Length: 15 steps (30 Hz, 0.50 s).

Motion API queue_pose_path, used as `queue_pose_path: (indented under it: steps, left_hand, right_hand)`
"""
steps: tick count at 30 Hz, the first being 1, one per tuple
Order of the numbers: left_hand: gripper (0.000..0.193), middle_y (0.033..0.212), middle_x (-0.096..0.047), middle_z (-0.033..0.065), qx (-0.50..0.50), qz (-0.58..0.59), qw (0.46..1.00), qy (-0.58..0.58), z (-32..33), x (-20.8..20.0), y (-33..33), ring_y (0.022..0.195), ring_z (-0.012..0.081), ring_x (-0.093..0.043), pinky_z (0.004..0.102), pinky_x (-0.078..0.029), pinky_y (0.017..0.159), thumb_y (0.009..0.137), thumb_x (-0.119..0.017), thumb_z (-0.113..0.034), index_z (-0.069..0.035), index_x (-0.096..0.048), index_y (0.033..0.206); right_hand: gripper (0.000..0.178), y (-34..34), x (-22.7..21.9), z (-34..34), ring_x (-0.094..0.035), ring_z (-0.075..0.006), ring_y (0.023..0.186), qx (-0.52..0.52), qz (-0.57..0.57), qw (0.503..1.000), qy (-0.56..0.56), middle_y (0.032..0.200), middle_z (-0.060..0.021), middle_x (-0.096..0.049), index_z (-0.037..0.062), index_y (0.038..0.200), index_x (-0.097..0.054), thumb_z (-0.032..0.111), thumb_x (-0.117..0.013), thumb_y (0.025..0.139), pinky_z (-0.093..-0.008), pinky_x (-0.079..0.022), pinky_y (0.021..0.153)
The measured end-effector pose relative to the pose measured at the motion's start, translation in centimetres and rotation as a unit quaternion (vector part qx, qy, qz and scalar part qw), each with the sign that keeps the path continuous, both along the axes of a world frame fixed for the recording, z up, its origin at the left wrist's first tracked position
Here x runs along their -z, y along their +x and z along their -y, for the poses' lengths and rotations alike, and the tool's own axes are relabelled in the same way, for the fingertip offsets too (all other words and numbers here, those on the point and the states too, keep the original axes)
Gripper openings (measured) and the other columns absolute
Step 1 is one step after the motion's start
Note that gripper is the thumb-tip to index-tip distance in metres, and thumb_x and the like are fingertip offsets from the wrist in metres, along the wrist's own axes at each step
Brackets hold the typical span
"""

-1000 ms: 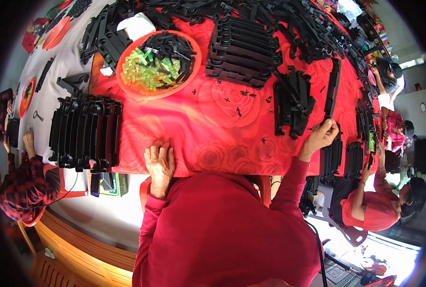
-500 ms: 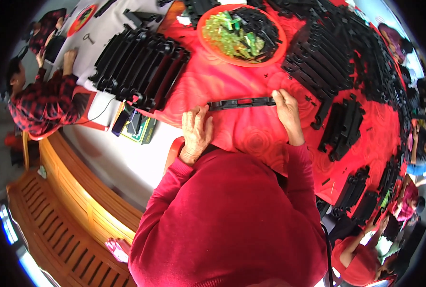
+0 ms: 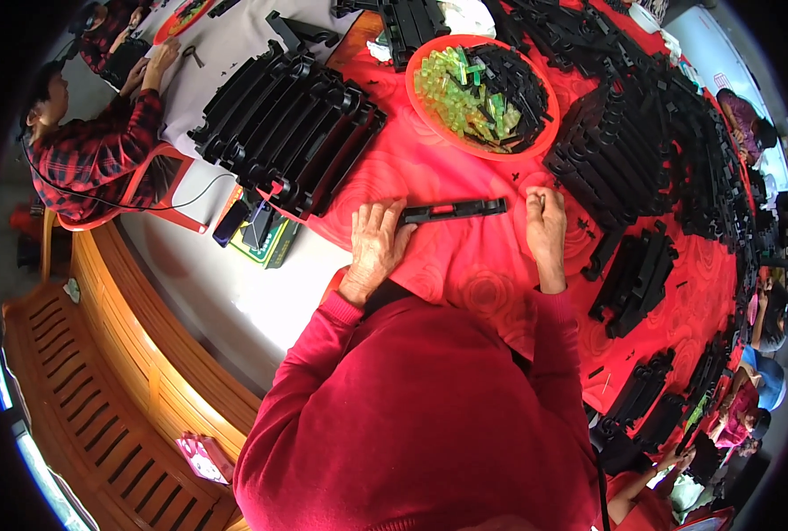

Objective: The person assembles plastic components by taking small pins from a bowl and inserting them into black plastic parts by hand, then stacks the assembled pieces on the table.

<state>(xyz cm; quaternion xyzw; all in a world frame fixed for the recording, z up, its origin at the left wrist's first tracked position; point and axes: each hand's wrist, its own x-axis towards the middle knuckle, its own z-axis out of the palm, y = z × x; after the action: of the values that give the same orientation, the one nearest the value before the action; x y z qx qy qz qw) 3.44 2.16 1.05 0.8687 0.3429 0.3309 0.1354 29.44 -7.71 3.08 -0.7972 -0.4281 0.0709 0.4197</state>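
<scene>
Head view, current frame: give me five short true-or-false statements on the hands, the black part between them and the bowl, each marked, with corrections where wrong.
1. The left hand is at the left end of the slim black part. True.
2. The right hand touches the slim black part's right end. False: there is a gap between them, with red tablecloth showing.
3. The red bowl holds yellow-green pieces and black pieces. True.
4. The yellow-green pieces fill mainly the bowl's right side. False: they lie mostly on its left, the black pieces mostly on its right.
5. The bowl lies farther from the person than the slim black part. True.
</scene>
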Motion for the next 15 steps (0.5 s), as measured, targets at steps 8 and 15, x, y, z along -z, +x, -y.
queue_pose_path:
  steps: [8, 15]
  left_hand:
    - [0.042, 0.101, -0.057, 0.0107, -0.002, 0.011, 1.000, -0.001, 0.0, 0.2, -0.4, 0.090, 0.0281, -0.052, 0.0389, -0.040, 0.075, 0.074, -0.069, -0.019, -0.005, -0.058, 0.112]
    - [0.041, 0.103, -0.057, 0.0098, 0.001, 0.022, 1.000, -0.010, 0.1, 0.1, -0.3, 0.092, 0.0277, -0.052, 0.0390, -0.041, 0.076, 0.074, -0.069, -0.019, -0.004, -0.058, 0.111]
  right_hand:
    - [0.020, 0.3, -3.9, -1.1, -0.050, -0.0070, 0.057, -0.065, -0.226, 0.964, 0.126, 0.079, -0.0017, -0.060, 0.0047, 0.105, -0.058, 0.019, -0.046, 0.097, -0.0207, -0.044, 0.055]
    - [0.015, 1.4, -6.4, -7.8, -0.058, -0.0217, 0.063, -0.094, 0.090, 0.990, 0.060, 0.074, -0.0085, -0.059, 0.0017, 0.093, -0.060, 0.013, -0.061, 0.083, -0.0338, -0.047, 0.059]
